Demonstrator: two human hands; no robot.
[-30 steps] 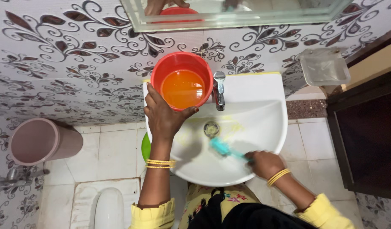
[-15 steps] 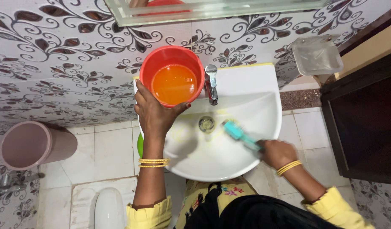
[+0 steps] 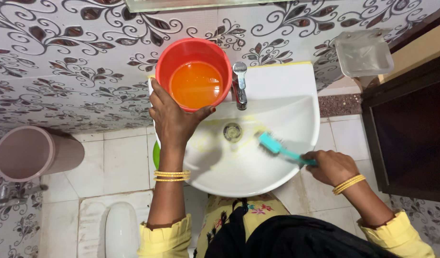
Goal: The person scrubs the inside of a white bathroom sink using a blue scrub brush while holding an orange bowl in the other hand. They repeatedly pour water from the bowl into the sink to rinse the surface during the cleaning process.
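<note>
Right hand (image 3: pixel 330 167) was clamped on the teal plastic scrub brush (image 3: pixel 277 148), bristle head left of it inside the white ceramic washbasin (image 3: pixel 296 95). Left hand (image 3: pixel 171 122) gripped the red plastic mug (image 3: pixel 193 79) (held over the basin's back-left rim).

Left hand (image 3: pixel 171 125) grips near rim of red bucket (image 3: pixel 193 80), water inside, held over back-left of white basin (image 3: pixel 296 119). Right hand (image 3: pixel 332 167) holds teal brush (image 3: pixel 277 148), bristles on basin bowl right of drain (image 3: pixel 233 132). Tap (image 3: pixel 239 86) just beside bucket. Pink bin (image 3: pixel 31 153) on floor, well left.
</note>
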